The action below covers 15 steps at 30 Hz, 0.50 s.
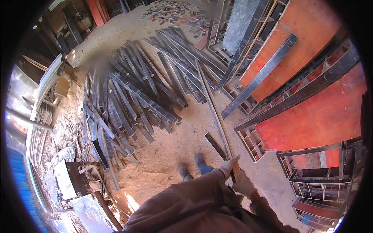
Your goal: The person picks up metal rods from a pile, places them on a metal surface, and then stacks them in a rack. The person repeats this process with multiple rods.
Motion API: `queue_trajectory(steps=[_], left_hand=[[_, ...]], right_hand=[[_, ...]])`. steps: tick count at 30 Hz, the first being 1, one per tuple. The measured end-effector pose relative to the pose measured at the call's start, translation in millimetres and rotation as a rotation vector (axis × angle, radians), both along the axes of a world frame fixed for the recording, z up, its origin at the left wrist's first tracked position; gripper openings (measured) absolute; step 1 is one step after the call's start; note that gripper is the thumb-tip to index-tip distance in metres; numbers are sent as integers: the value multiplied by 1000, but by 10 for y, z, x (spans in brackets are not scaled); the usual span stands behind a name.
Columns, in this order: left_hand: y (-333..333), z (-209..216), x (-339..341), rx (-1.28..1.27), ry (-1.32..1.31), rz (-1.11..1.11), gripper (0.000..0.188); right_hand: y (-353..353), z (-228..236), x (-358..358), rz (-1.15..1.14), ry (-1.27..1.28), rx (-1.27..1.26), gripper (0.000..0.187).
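A long, narrow wooden plank [216, 108] slants from my hands forward to the edge of a heap, its pale side showing beside a dark one. My left hand [229, 166] is closed round it near its close end. Just behind and to the right, my right hand [244, 185] grips the same plank by its end; some of those fingers are hidden. A shorter dark plank [215, 145] lies left of the long one, passing out of sight by my left hand. Ahead is the heap of dark planks [136, 89], loosely fanned on the sandy ground.
Orange-red panels [311, 106] in dark frames stand along the right, with one dark beam [260, 75] leaning there. At left are wood scraps [72, 136] and a pale board [93, 211]. Flat colored pieces [182, 15] cover ground far ahead. My boots [200, 159] stand close by.
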<state>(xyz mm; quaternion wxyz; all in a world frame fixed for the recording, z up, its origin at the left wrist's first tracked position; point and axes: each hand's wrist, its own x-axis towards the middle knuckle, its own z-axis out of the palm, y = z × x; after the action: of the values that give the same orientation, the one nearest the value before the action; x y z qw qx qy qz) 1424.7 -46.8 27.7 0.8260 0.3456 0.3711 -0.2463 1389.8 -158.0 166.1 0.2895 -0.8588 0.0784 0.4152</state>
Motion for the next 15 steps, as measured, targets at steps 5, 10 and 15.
queue_trajectory(steps=[5,10,15], left_hand=[[369,-509,652,-421,-38,83,87],[-115,-892,815,-221,199,33,83],[-879,-1292,138,-161,200,-22,53]], right_hand=[[-460,812,-866,-38,60,-145,108],[-1516,465,-2051,-22,-33,-177,95],[-2173,11,-2505,-14,15,-258,88]])
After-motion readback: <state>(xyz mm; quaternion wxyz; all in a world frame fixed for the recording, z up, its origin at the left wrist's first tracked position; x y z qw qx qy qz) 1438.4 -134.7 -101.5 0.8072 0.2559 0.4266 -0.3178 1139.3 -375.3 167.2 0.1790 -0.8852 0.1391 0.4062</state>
